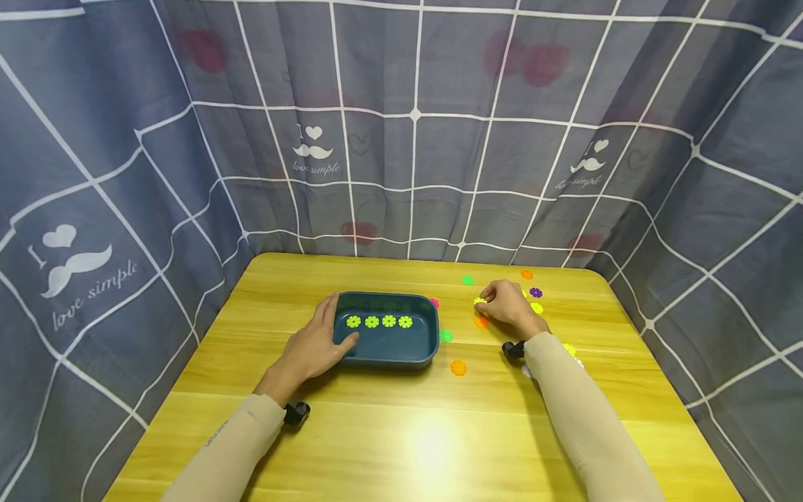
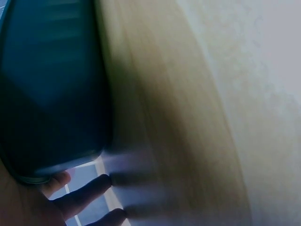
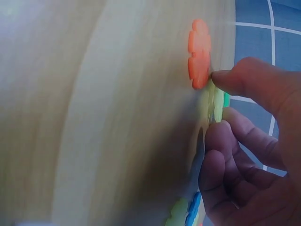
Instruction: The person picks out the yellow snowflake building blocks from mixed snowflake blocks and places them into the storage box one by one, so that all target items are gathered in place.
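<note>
A dark blue rectangular bin (image 1: 383, 354) sits on the table, with several yellow-green flower-shaped discs (image 1: 389, 321) in a row inside it. My left hand (image 1: 314, 345) rests at the bin's left end, fingers fairly straight along the rim and thumb toward its inside. In the left wrist view, the bin's wall (image 2: 94, 122) hides part of that hand. Right of the bin, my right hand (image 1: 509, 307) pinches a yellow-green flower disc (image 3: 219, 103) between thumb and fingers, close to the tabletop. Beside the thumb is an orange flower disc (image 3: 199, 54).
Loose flower discs lie around the right hand: a purple one (image 1: 536, 293), a green one (image 1: 468, 280), an orange one (image 1: 459, 367) and several others. Some lie partly under the right forearm. A grey checked curtain (image 1: 376, 139) surrounds the wooden table (image 1: 351, 439).
</note>
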Available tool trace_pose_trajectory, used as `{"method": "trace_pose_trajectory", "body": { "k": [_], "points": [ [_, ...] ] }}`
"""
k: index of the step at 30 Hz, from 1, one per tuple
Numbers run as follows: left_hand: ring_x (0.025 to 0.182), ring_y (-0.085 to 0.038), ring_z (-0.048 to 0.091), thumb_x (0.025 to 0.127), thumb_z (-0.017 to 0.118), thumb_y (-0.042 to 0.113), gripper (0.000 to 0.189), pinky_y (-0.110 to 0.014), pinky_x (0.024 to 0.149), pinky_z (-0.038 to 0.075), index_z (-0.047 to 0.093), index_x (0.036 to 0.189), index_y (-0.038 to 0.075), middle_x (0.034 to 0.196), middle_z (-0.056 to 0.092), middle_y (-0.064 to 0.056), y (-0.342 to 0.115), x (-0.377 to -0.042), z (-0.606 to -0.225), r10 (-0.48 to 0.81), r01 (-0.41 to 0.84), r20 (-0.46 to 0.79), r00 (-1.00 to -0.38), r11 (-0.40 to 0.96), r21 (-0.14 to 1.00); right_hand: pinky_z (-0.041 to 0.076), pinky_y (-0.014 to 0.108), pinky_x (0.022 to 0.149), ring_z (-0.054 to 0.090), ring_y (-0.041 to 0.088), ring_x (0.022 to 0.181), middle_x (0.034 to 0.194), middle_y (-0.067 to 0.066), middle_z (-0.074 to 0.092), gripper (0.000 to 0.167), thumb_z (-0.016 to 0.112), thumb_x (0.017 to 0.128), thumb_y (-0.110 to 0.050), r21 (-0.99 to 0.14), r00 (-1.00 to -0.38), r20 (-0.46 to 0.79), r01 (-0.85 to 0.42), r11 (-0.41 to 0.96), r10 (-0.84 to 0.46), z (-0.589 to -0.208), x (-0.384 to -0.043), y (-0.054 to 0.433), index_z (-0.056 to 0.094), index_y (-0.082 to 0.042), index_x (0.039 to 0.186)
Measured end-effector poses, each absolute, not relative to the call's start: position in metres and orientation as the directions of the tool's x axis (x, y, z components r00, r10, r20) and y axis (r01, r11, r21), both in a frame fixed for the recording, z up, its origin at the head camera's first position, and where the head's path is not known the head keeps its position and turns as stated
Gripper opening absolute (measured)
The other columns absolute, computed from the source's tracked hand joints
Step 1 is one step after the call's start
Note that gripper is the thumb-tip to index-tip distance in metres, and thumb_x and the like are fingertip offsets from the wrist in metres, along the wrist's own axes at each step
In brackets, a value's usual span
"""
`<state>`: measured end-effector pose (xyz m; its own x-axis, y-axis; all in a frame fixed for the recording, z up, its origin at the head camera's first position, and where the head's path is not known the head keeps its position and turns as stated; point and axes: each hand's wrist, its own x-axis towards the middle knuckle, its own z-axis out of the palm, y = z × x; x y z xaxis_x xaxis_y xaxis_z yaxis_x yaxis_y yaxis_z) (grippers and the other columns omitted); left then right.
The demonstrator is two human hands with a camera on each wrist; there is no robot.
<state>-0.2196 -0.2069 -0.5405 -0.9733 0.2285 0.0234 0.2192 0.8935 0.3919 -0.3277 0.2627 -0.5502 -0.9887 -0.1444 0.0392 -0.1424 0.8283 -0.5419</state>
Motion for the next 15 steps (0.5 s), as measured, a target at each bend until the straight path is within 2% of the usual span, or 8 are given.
{"method": "trace_pose_trajectory", "body": {
  "k": [4, 9, 15],
  "points": [
    [0.145, -0.053, 0.07, 0.115, 0.063, 0.065, 0.109, -0.072, 0.112, 0.062, 0.008, 0.188, 0.006, 0.194, 0.021, -0.024, -0.209, -0.219, -0.541, 0.228, 0.217, 0.02, -0.973, 0.893, 0.394, 0.059, 0.04, 0.096, 0.073, 0.029, 0.102, 0.11, 0.014, 0.085, 0.03, 0.093, 0.098, -0.023, -0.53, -0.989, 0.037, -0.143, 0.836, -0.145, -0.548, -0.325, 0.262, 0.086, -0.001, 0.118],
    [0.147, -0.053, 0.069, 0.115, 0.063, 0.065, 0.109, -0.073, 0.114, 0.061, 0.007, 0.188, 0.007, 0.194, 0.021, -0.023, -0.21, -0.22, -0.542, 0.224, 0.213, 0.02, -0.974, 0.892, 0.398, 0.062, 0.038, 0.093, 0.076, 0.027, 0.099, 0.109, 0.014, 0.085, 0.03, 0.091, 0.098, -0.021, -0.534, -0.987, 0.048, -0.157, 0.831, -0.155, -0.544, -0.322, 0.261, 0.085, 0.0, 0.118],
    [0.146, -0.053, 0.07, 0.114, 0.063, 0.064, 0.109, -0.073, 0.111, 0.062, 0.006, 0.189, 0.008, 0.194, 0.022, -0.022, -0.208, -0.22, -0.541, 0.226, 0.218, 0.027, -0.974, 0.89, 0.4, 0.058, 0.037, 0.093, 0.072, 0.027, 0.1, 0.106, 0.011, 0.083, 0.026, 0.089, 0.097, -0.021, -0.536, -0.988, 0.06, -0.154, 0.83, -0.144, -0.541, -0.316, 0.259, 0.085, -0.003, 0.115]
  ]
}}
